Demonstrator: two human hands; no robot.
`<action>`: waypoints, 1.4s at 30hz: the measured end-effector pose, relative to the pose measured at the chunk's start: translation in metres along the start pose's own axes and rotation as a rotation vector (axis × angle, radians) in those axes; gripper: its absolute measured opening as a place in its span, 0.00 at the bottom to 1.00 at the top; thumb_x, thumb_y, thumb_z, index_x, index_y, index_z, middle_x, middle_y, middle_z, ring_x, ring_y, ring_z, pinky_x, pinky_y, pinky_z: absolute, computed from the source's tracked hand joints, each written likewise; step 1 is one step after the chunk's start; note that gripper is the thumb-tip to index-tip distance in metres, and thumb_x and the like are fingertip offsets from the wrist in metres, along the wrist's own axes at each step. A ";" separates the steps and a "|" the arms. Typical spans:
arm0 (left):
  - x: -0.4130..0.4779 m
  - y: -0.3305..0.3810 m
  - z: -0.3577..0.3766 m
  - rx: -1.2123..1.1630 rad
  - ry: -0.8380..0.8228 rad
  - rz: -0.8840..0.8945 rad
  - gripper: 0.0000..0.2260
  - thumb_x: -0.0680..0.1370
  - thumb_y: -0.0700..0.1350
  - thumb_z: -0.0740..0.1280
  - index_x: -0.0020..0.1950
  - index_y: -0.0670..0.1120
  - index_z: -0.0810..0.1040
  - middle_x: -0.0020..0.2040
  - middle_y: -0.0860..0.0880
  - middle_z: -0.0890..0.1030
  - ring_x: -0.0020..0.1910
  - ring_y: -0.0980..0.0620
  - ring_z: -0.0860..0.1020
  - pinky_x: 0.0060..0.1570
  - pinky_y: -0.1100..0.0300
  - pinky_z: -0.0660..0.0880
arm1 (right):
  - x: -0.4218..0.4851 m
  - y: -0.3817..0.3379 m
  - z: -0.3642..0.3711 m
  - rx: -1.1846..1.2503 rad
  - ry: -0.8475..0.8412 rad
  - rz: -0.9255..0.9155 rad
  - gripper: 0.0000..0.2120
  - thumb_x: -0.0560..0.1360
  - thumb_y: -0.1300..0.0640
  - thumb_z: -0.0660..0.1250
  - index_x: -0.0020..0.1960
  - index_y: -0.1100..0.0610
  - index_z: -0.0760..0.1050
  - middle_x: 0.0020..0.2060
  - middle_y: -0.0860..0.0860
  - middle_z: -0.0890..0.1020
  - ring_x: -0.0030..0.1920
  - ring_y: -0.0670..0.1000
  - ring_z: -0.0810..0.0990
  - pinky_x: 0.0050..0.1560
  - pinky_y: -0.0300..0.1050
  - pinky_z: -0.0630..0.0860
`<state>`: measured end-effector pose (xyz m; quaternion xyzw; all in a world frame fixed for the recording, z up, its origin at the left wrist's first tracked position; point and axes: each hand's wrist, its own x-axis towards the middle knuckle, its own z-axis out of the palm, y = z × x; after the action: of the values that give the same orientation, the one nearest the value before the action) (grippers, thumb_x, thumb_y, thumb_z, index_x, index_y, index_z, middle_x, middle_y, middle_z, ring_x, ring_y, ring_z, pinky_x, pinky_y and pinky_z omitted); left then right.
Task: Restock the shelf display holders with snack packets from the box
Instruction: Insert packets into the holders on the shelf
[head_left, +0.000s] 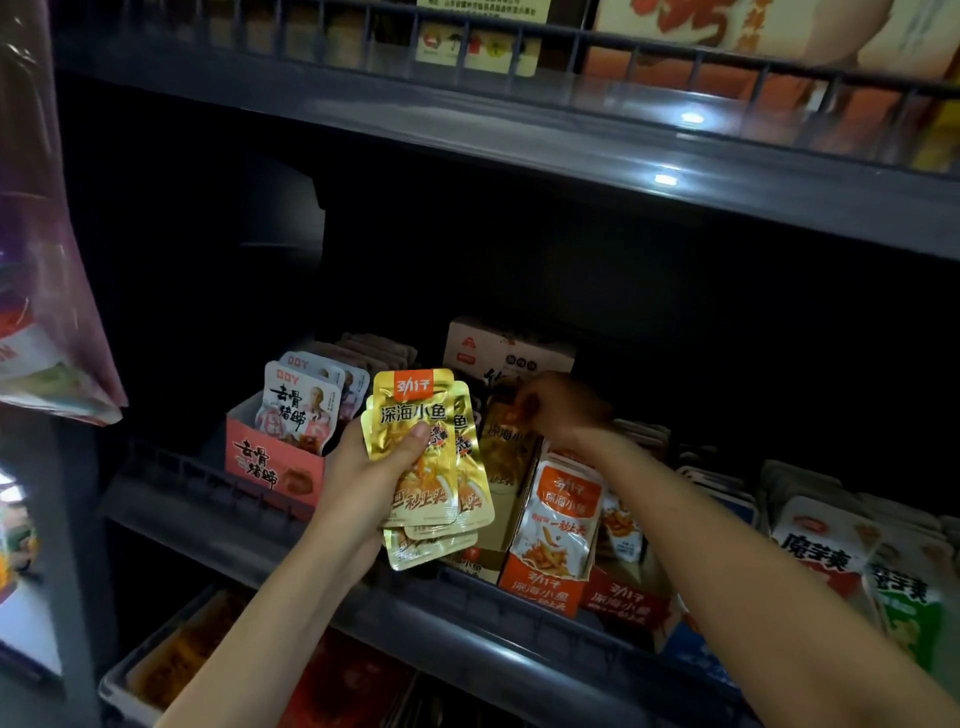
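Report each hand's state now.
Left hand: grips a stack of gold fish snack packets.
Right hand: curled over the gold-packet holder; too dark to tell its grip.

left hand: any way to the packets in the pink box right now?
Likely no grasp: the left hand is full, gripping the gold packets. The pink box sits just beside it, open-topped, path unblocked.

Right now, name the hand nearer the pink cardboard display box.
Left. The left hand, gripping gold foil packets, is just right of the pink cardboard display box; the right hand reaches farther right.
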<state>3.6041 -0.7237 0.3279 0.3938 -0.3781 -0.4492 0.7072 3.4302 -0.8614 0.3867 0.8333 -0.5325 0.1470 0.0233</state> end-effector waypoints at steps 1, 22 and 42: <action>0.002 0.000 0.001 0.000 0.003 -0.002 0.11 0.75 0.44 0.69 0.57 0.51 0.75 0.51 0.48 0.84 0.47 0.51 0.83 0.40 0.59 0.79 | 0.001 0.003 0.001 0.010 0.023 0.016 0.10 0.78 0.57 0.64 0.58 0.52 0.78 0.60 0.50 0.78 0.60 0.52 0.76 0.59 0.45 0.71; 0.009 0.010 0.017 0.068 0.026 0.035 0.13 0.75 0.44 0.70 0.58 0.49 0.74 0.54 0.47 0.82 0.51 0.48 0.82 0.50 0.50 0.78 | 0.008 0.012 0.016 -0.138 0.313 0.044 0.12 0.80 0.55 0.60 0.59 0.54 0.78 0.56 0.53 0.81 0.58 0.54 0.78 0.54 0.45 0.74; 0.034 0.006 0.069 0.338 -0.070 0.099 0.19 0.75 0.45 0.70 0.62 0.45 0.68 0.55 0.47 0.79 0.52 0.48 0.80 0.47 0.52 0.79 | -0.052 -0.003 -0.044 0.964 -0.381 0.034 0.09 0.75 0.62 0.67 0.54 0.54 0.74 0.47 0.49 0.81 0.49 0.48 0.81 0.50 0.37 0.78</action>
<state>3.5555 -0.7683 0.3675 0.4722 -0.4914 -0.3574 0.6386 3.4031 -0.8054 0.4147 0.7525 -0.4124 0.2216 -0.4632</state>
